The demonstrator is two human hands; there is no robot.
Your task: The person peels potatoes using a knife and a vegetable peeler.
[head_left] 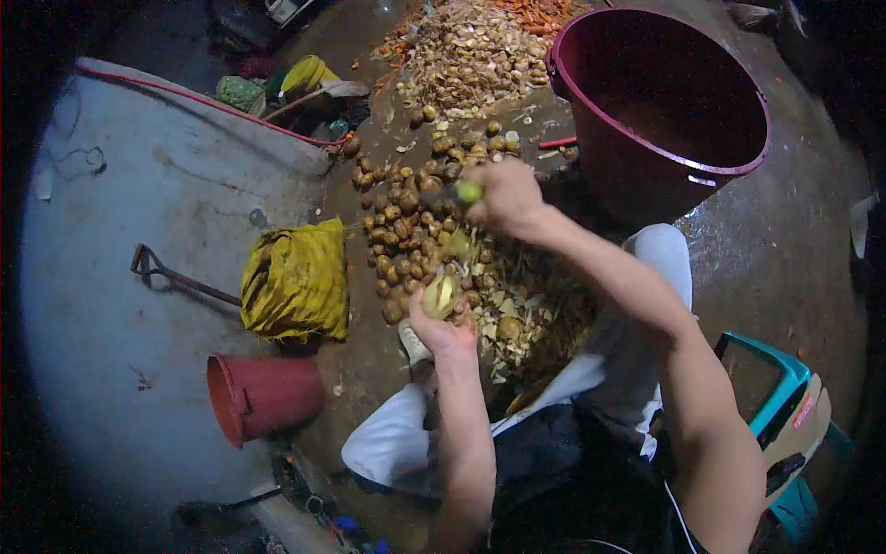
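Note:
My left hand (454,338) is wrapped round a partly peeled potato (441,296), its pale flesh showing in a strip. Up and to the right, my right hand (510,196) grips a green-handled knife (469,192); motion blurs it, and a dark blade seems to point left. Between the hands a blurred bit of peel (457,245) is in the air. Whole brown potatoes (401,222) lie on the floor beyond and left of my hands. Pale peelings (508,314) are heaped just right of the left hand.
A large maroon tub (637,175) stands at upper right. Behind the potatoes lies a big heap of peelings (475,55). To the left are a yellow sack (295,282), a shovel handle (189,279) and a red bucket (277,397). A teal plastic chair (780,379) is at right.

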